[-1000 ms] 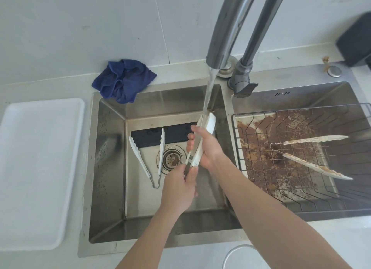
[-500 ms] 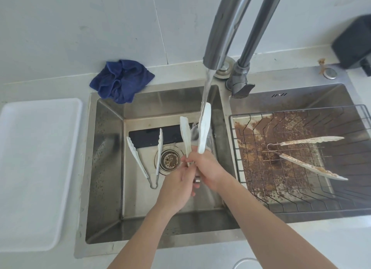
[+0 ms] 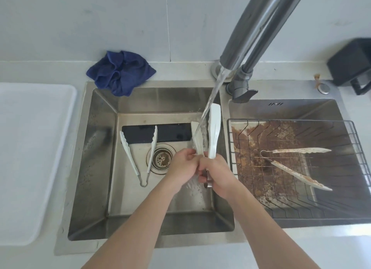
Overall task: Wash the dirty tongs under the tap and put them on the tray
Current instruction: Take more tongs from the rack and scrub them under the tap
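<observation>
Change: tongs (image 3: 213, 132) now sprung apart, arms upright in the stream.
Hands: right hand (image 3: 217, 175) and left hand (image 3: 183, 166) both clasp the hinge end.
Tray (image 3: 30, 158): well left.

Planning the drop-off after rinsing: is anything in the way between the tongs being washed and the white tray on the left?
Nothing visible blocks it. The held tongs are above the left basin, and the tray lies beside it on the counter, its visible surface bare. The second tongs lie low on the basin floor, under that path.
</observation>
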